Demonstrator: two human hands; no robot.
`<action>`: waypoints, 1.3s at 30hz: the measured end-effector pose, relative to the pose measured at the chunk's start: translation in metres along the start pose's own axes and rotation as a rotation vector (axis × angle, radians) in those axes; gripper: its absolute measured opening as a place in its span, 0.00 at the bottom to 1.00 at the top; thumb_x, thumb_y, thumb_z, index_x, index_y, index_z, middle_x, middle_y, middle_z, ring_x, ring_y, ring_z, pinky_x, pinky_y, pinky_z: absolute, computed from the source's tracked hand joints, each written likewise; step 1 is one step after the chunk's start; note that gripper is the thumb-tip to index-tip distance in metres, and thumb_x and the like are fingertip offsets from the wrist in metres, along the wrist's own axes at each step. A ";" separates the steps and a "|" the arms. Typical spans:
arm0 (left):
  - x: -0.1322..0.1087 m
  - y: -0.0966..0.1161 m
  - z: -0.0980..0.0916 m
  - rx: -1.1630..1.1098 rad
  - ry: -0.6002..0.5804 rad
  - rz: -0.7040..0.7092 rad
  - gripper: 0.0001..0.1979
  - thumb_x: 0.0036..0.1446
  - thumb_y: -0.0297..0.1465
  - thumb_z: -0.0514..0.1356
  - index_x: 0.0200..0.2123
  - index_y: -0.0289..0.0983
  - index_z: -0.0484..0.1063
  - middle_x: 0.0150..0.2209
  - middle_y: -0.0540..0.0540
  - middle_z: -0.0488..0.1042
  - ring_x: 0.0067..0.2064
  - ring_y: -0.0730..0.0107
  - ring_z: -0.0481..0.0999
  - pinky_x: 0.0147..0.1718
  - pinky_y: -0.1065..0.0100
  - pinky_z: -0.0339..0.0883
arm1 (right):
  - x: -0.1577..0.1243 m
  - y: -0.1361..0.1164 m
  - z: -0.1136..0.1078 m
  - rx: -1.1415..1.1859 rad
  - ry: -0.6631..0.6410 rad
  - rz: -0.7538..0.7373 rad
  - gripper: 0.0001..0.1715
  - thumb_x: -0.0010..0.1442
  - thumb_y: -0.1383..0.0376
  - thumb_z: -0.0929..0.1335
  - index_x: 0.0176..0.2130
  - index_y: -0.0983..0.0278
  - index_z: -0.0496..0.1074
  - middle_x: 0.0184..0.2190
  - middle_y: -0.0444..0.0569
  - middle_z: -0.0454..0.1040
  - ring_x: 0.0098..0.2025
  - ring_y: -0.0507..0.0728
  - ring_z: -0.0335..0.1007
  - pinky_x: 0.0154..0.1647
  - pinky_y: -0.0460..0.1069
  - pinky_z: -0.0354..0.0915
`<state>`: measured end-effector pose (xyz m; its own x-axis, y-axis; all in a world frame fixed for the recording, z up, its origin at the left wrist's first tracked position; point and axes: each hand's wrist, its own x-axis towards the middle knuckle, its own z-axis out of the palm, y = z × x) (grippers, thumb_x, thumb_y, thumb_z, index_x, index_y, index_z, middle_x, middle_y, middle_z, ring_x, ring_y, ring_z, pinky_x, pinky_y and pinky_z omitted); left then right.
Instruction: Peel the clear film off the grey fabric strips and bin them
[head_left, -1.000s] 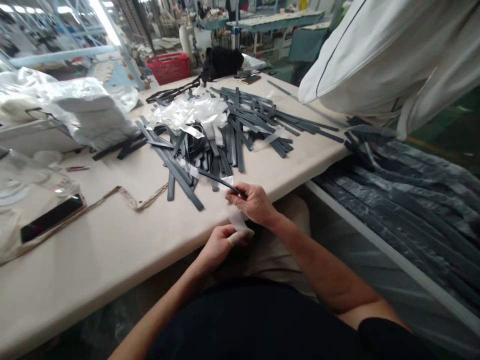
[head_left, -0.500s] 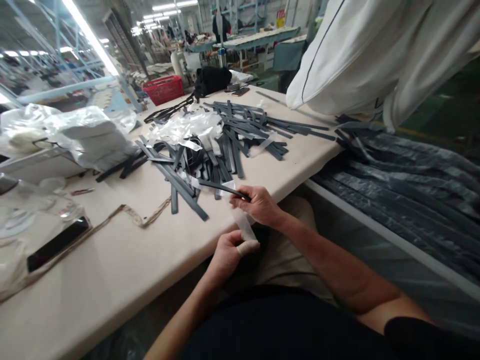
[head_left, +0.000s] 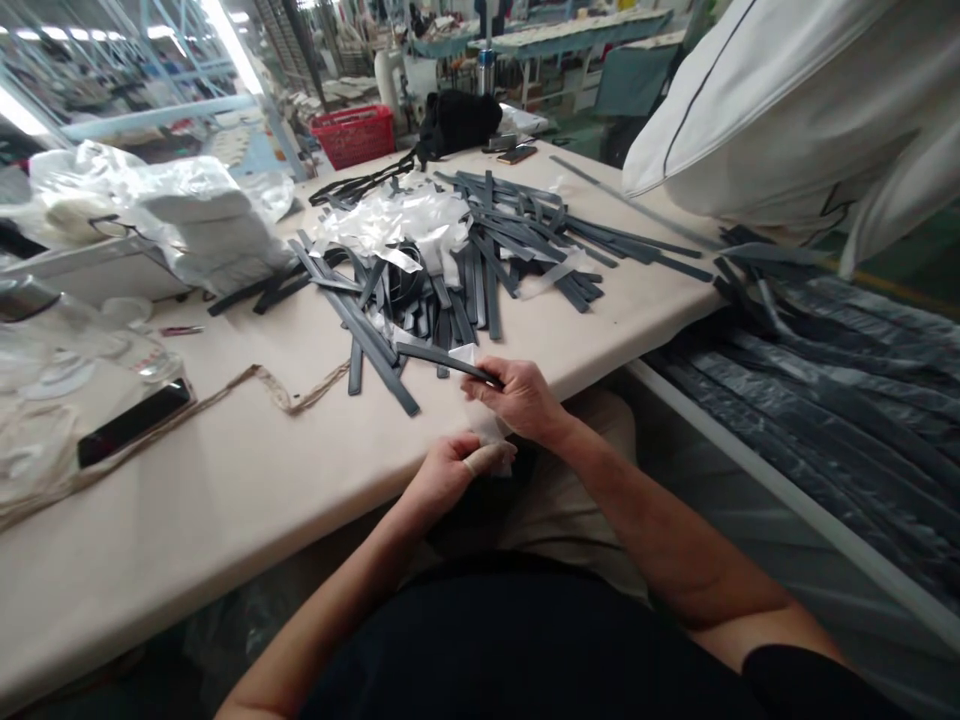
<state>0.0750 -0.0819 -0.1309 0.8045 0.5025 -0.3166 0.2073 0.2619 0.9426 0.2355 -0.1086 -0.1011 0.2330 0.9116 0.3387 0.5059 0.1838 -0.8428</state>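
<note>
Right hand [head_left: 521, 398] pinches one end of a dark grey strip [head_left: 442, 362], fingers closed on it, the strip's far end lying out over the table edge toward the pile; left hand [head_left: 450, 470] is curled shut just below, thumb wrapped in pale tape, gripping a pale translucent film [head_left: 491, 430] that runs up to the right hand's underside.

Change since half a second ago: the film stood out as a long taut ribbon between the two hands, well apart; now the hands are near, almost touching, and the film is bunched short between them; I judge the backing is mostly peeled off the strip, or gathered for a fresh pull; cannot tell which.

Materials: strip is flat, narrow, matt, stiff enough to hold straight unsupported; film is thin, limp, semi-clear, creasing readily.

Surroundings: cream table [head_left: 225, 480], smooth and matt; a loose pile of like strips [head_left: 480, 250] crossed at all angles, mixed with glossy crumpled film scraps [head_left: 397, 220]; a frayed beige cord [head_left: 247, 385] lying slack; a black phone [head_left: 135, 422] at left; bagged white bundles [head_left: 187, 215]; a red basket [head_left: 354, 133] far back; at right a lower tray of long grey strips [head_left: 825, 400] under plastic; another person's white sleeve [head_left: 780, 120] overhead.
</note>
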 end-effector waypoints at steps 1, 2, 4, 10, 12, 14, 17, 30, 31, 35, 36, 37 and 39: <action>0.001 0.000 0.001 -0.031 -0.003 -0.011 0.22 0.48 0.48 0.69 0.34 0.33 0.82 0.32 0.43 0.80 0.34 0.65 0.74 0.38 0.68 0.66 | 0.000 0.001 0.000 0.004 0.002 0.005 0.08 0.60 0.63 0.69 0.33 0.66 0.75 0.24 0.42 0.75 0.27 0.49 0.67 0.30 0.43 0.59; 0.001 0.001 0.002 -0.063 -0.001 -0.019 0.22 0.47 0.47 0.69 0.33 0.33 0.82 0.31 0.43 0.80 0.34 0.66 0.74 0.38 0.69 0.66 | 0.000 0.003 0.000 0.019 0.013 0.016 0.09 0.61 0.62 0.69 0.33 0.66 0.75 0.24 0.42 0.75 0.26 0.49 0.66 0.30 0.44 0.60; 0.002 0.001 0.002 -0.155 0.024 -0.010 0.19 0.47 0.44 0.71 0.30 0.32 0.80 0.28 0.45 0.77 0.30 0.71 0.71 0.34 0.71 0.63 | -0.001 0.004 -0.002 0.102 0.044 0.061 0.15 0.62 0.56 0.68 0.35 0.66 0.75 0.25 0.43 0.75 0.25 0.49 0.65 0.28 0.44 0.61; 0.004 0.007 -0.001 -0.369 0.150 0.102 0.21 0.49 0.44 0.70 0.21 0.33 0.71 0.21 0.51 0.68 0.25 0.78 0.64 0.28 0.76 0.59 | -0.027 0.000 -0.023 0.484 0.071 0.205 0.33 0.66 0.41 0.59 0.48 0.66 0.70 0.31 0.46 0.76 0.17 0.46 0.54 0.23 0.45 0.65; 0.005 0.012 -0.002 -0.437 0.209 0.119 0.21 0.49 0.45 0.70 0.23 0.33 0.71 0.23 0.50 0.70 0.25 0.78 0.67 0.28 0.76 0.61 | -0.045 -0.004 -0.031 0.460 0.027 0.254 0.33 0.67 0.42 0.58 0.42 0.66 0.73 0.22 0.43 0.71 0.17 0.47 0.55 0.25 0.46 0.65; 0.009 0.016 -0.003 -0.538 0.282 0.109 0.21 0.44 0.45 0.73 0.26 0.33 0.73 0.27 0.48 0.74 0.28 0.77 0.71 0.29 0.76 0.65 | -0.067 -0.007 -0.036 0.382 -0.064 0.339 0.35 0.67 0.41 0.58 0.35 0.66 0.75 0.18 0.43 0.65 0.19 0.49 0.60 0.25 0.45 0.63; 0.016 0.020 -0.006 -0.676 0.373 0.059 0.26 0.34 0.44 0.78 0.32 0.34 0.76 0.33 0.46 0.78 0.30 0.72 0.77 0.30 0.75 0.70 | -0.100 -0.009 -0.037 0.287 -0.261 0.436 0.34 0.66 0.42 0.58 0.30 0.66 0.74 0.22 0.46 0.68 0.22 0.50 0.62 0.23 0.45 0.59; 0.023 0.015 0.003 -0.705 0.344 0.120 0.22 0.36 0.40 0.78 0.31 0.33 0.77 0.30 0.45 0.80 0.30 0.70 0.79 0.33 0.73 0.75 | -0.116 -0.009 -0.013 -0.054 -0.357 0.352 0.27 0.68 0.53 0.55 0.26 0.63 0.67 0.22 0.44 0.66 0.26 0.52 0.63 0.30 0.47 0.56; 0.023 0.014 0.003 -0.695 0.337 0.133 0.21 0.38 0.40 0.78 0.31 0.33 0.77 0.30 0.45 0.80 0.30 0.70 0.79 0.34 0.72 0.75 | -0.114 -0.009 -0.012 -0.070 -0.353 0.354 0.27 0.68 0.53 0.55 0.26 0.63 0.67 0.22 0.44 0.66 0.26 0.52 0.63 0.30 0.47 0.56; 0.023 0.011 0.004 -0.664 0.317 0.141 0.19 0.41 0.41 0.76 0.30 0.33 0.78 0.30 0.46 0.79 0.30 0.71 0.78 0.35 0.72 0.75 | -0.110 -0.007 -0.010 -0.073 -0.361 0.377 0.27 0.68 0.53 0.55 0.26 0.63 0.68 0.22 0.45 0.67 0.25 0.52 0.63 0.29 0.47 0.56; 0.022 0.011 0.004 -0.659 0.315 0.136 0.19 0.42 0.41 0.76 0.30 0.33 0.78 0.30 0.46 0.79 0.31 0.72 0.78 0.35 0.72 0.75 | -0.110 -0.007 -0.010 -0.060 -0.359 0.381 0.27 0.68 0.53 0.56 0.26 0.63 0.68 0.22 0.45 0.67 0.25 0.52 0.63 0.28 0.47 0.56; 0.022 0.011 0.004 -0.657 0.314 0.133 0.19 0.42 0.41 0.76 0.30 0.33 0.77 0.30 0.46 0.79 0.31 0.72 0.78 0.34 0.72 0.75 | -0.110 -0.007 -0.010 -0.045 -0.360 0.387 0.27 0.68 0.53 0.56 0.26 0.63 0.68 0.21 0.45 0.67 0.24 0.52 0.63 0.28 0.47 0.56; 0.020 0.011 0.004 -0.668 0.324 0.129 0.20 0.41 0.41 0.76 0.30 0.33 0.77 0.30 0.46 0.79 0.30 0.72 0.78 0.34 0.72 0.75 | -0.112 -0.007 -0.009 -0.028 -0.368 0.392 0.28 0.68 0.53 0.56 0.26 0.63 0.69 0.21 0.44 0.66 0.23 0.52 0.63 0.26 0.46 0.56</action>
<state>0.0957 -0.0717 -0.1262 0.5738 0.7537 -0.3206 -0.3423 0.5763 0.7421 0.2137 -0.2154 -0.1294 0.1052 0.9793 -0.1727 0.4626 -0.2019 -0.8633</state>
